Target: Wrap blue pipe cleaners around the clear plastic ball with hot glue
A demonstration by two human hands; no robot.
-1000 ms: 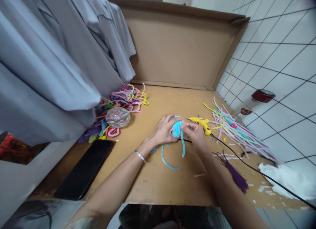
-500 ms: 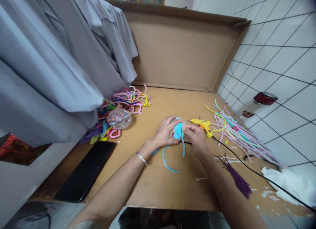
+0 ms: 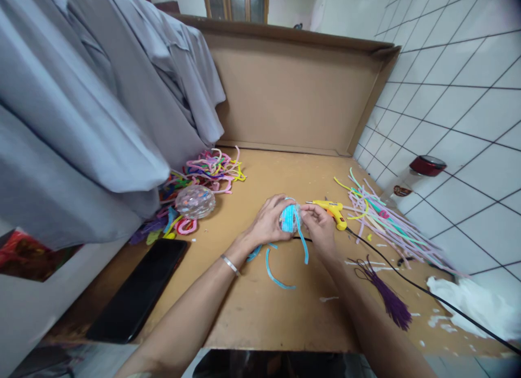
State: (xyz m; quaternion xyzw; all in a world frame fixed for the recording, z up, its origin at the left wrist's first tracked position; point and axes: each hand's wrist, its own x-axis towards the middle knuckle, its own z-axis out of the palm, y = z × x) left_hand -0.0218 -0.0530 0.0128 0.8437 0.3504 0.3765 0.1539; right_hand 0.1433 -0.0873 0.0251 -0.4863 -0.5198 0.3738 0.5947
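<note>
My left hand [image 3: 271, 220] wraps round a small ball [image 3: 288, 219] covered in light-blue pipe cleaner, held just above the wooden table [image 3: 260, 296]. My right hand [image 3: 319, 226] pinches the blue pipe cleaner [image 3: 302, 238] at the ball's right side, fingers closed. Loose blue ends trail down from the ball and curl on the table. A yellow glue gun [image 3: 334, 209] lies just right of my right hand.
A clear patterned ball [image 3: 194, 201] and a heap of coloured pipe cleaners [image 3: 211, 166] sit at the left under hanging grey cloth. A black phone [image 3: 138, 288] lies front left. Straight pipe cleaners [image 3: 386, 220], a purple tassel [image 3: 388, 299], a black cord, white stuffing [image 3: 472, 302] and a red-lidded jar [image 3: 423, 169] lie right.
The hands have turned the ball slightly, so more of its blue wrapping faces up. The loose blue strand now hangs further to the right. The view has shifted a little.
</note>
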